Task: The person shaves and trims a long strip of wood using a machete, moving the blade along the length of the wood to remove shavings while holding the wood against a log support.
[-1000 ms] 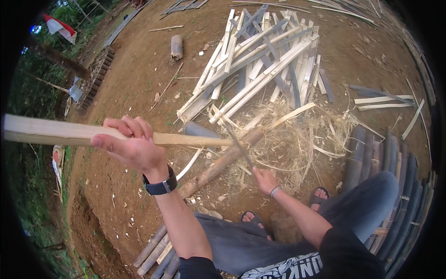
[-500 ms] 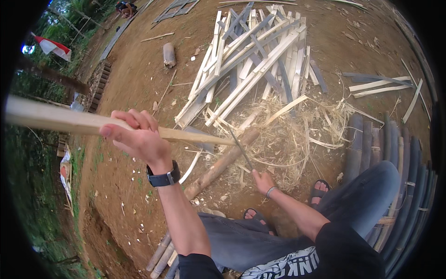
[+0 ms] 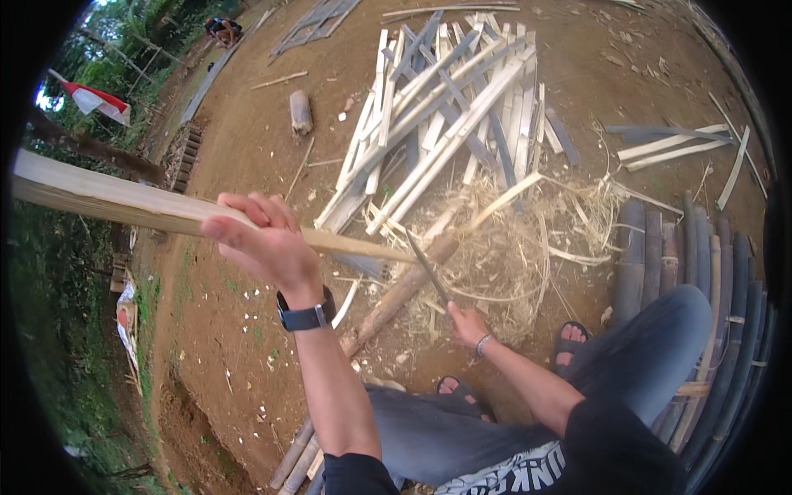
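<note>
Step in hand, by judgement: shaving a bamboo strip with a blade. Left hand (image 3: 268, 243) raised, closed around a long pale bamboo strip (image 3: 107, 198), fingers wrapped over the top; black wristwatch (image 3: 307, 315) just below the hand. Strip running out well beyond the hand toward the left edge, and inward past it to a thin end that meets the blade. Right hand (image 3: 467, 324) lower, gripping the handle of a long knife (image 3: 427, 266); blade pointing up and away from that hand, its upper part touching the strip's thin end. Round log (image 3: 396, 293) lying just beyond the right hand, under the strip end, apparently as a chopping block.

Next move, as judged: steady hold by the left hand, blade edge kept angled away from the fingers, stroke directed clear of the legs.

Surface: bare brown earth. Loose shavings (image 3: 511, 256) heaped beside the right hand. Split slats (image 3: 445, 115) piled farther out. Dark bamboo poles (image 3: 709, 272) laid side by side off to the right. Outdoors; greenery and a red-and-white flag (image 3: 95, 99) far left.
</note>
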`<control>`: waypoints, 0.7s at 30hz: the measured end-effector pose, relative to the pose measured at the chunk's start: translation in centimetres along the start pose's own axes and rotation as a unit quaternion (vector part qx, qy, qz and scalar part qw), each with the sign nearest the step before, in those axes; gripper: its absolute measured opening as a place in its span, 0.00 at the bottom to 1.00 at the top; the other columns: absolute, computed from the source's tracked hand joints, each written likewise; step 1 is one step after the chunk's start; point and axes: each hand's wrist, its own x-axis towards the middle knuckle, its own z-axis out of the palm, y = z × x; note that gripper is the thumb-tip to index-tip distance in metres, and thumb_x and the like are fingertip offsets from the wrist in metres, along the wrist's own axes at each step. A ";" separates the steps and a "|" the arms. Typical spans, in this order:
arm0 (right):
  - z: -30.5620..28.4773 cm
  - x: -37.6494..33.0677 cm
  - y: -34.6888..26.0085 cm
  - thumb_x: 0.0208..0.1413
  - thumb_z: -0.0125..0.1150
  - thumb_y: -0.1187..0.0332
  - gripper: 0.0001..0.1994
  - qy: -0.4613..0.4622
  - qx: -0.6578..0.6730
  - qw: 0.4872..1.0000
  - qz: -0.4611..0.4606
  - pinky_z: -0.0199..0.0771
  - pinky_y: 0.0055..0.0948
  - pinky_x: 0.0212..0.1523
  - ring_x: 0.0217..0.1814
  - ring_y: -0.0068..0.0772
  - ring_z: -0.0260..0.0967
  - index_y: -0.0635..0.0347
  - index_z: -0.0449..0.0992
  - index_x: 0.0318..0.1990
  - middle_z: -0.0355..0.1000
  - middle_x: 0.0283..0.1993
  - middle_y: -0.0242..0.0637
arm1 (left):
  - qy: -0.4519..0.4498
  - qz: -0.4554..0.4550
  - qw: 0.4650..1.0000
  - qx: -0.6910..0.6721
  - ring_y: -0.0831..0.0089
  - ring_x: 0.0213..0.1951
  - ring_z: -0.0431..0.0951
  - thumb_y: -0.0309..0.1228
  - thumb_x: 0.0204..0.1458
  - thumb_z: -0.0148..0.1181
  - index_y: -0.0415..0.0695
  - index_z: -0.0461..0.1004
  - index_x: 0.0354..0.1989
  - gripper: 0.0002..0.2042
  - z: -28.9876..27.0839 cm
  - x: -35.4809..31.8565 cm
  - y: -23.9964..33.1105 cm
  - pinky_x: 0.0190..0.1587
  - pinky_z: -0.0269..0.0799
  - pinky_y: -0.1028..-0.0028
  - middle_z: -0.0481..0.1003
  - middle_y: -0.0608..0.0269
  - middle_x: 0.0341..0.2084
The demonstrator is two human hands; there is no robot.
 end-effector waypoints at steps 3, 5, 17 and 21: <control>-2.0 -3.1 -9.0 0.60 0.34 0.38 0.33 -0.018 0.136 0.979 -0.150 0.56 0.20 0.10 0.07 0.21 0.55 0.60 0.65 0.20 0.57 0.09 0.27 | 0.008 -0.035 0.999 -0.001 0.85 0.12 0.48 0.68 0.51 0.32 0.50 0.48 0.18 0.31 -0.6 -1.7 -0.5 0.14 0.42 0.83 0.46 0.76 0.10; -3.9 -6.1 -15.7 0.61 0.33 0.40 0.32 -0.023 0.167 0.936 -0.309 0.56 0.20 0.09 0.08 0.20 0.56 0.60 0.66 0.20 0.57 0.09 0.27 | 0.033 -0.023 0.999 0.004 0.85 0.12 0.48 0.68 0.51 0.32 0.49 0.49 0.18 0.31 0.2 -1.6 0.1 0.14 0.41 0.83 0.46 0.76 0.10; -2.1 -3.3 -12.1 0.59 0.30 0.35 0.35 -0.035 0.008 0.964 -0.263 0.61 0.26 0.12 0.08 0.21 0.57 0.56 0.62 0.14 0.56 0.07 0.27 | -0.019 -0.009 1.000 0.020 0.85 0.12 0.48 0.68 0.52 0.33 0.50 0.49 0.18 0.31 0.0 -1.9 -0.8 0.14 0.42 0.82 0.47 0.75 0.10; -3.9 -9.9 -22.4 0.60 0.28 0.37 0.34 -0.168 0.303 0.821 -0.454 0.53 0.18 0.07 0.08 0.16 0.54 0.59 0.64 0.21 0.56 0.09 0.24 | 0.004 -0.017 1.000 0.001 0.84 0.13 0.46 0.68 0.52 0.34 0.50 0.50 0.20 0.30 -1.7 -0.9 -1.4 0.15 0.39 0.79 0.45 0.75 0.11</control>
